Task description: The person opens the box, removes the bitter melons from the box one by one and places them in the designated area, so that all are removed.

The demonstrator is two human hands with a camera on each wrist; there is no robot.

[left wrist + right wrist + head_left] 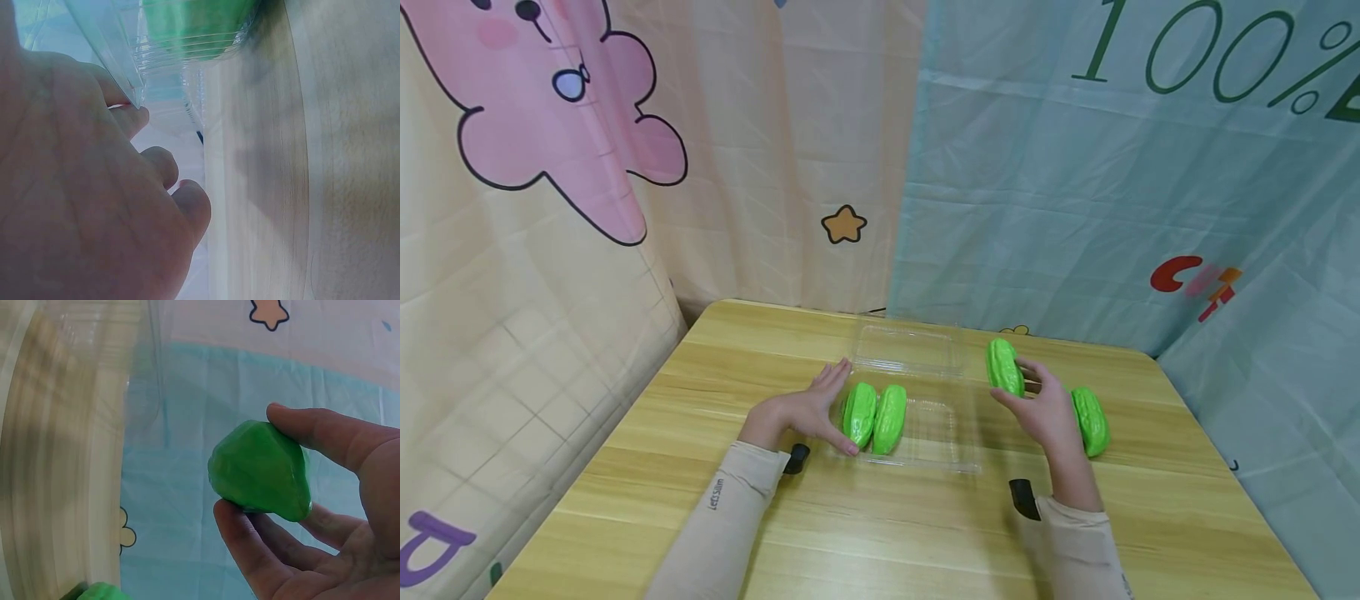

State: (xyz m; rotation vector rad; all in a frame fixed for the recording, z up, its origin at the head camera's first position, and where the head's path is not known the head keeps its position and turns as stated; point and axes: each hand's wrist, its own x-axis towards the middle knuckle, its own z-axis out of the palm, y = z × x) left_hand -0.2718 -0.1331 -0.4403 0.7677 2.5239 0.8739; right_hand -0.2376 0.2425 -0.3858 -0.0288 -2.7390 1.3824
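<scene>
While the right hand (1047,408) pinches a bright green ridged plastic gourd (1004,367) between thumb and fingers, lifted clear of the light wooden worktop (880,533), the left hand (816,408) lies flat with straight fingers against the near-left edge of the clear thin plastic clamshell tray (936,433).

Two more green gourds (874,417) lie side by side in the tray, just beside the left fingertips. A fourth green gourd (1091,421) lies on the worktop, just behind the right hand.

Risks, my read:
- Grip is a fingertip hold on a smooth, tapered shape; it could slip or twist out on the way across.
- Tray is light and flimsy. Only the flat left hand steadies it; a hard set-down at the free right end could tip or skid it.
- The seated pair may roll if bumped.
- Open lid (910,350) beyond the tray could catch the fingers.
</scene>
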